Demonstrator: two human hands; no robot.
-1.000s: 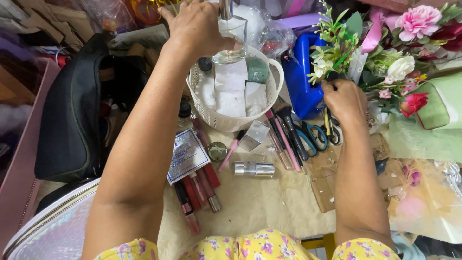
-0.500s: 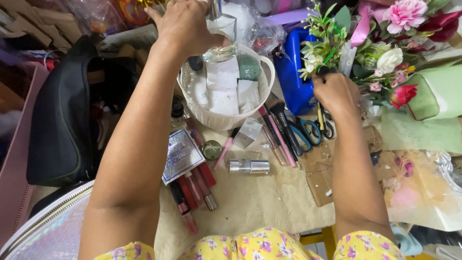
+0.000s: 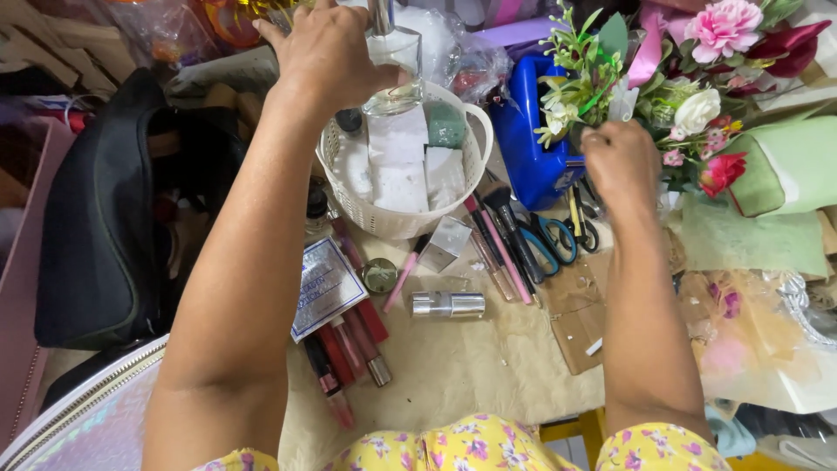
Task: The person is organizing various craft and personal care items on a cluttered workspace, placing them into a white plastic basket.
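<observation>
A clear glass bottle (image 3: 394,65) is being gripped upright by the left hand (image 3: 327,57), directly above the white basket (image 3: 475,139), while the right hand (image 3: 621,161), farther off, is being held clenched beside the artificial flowers (image 3: 697,109).

Your view bright, evenly lit from above; shadows soft and short under your forearms. Mild glare on glass bottle (image 3: 392,61) and silver tube (image 3: 448,303). Centre sharp; slight blur at edges, wide-lens bend at corners. Black bag (image 3: 96,235) dark, detail lost.
</observation>
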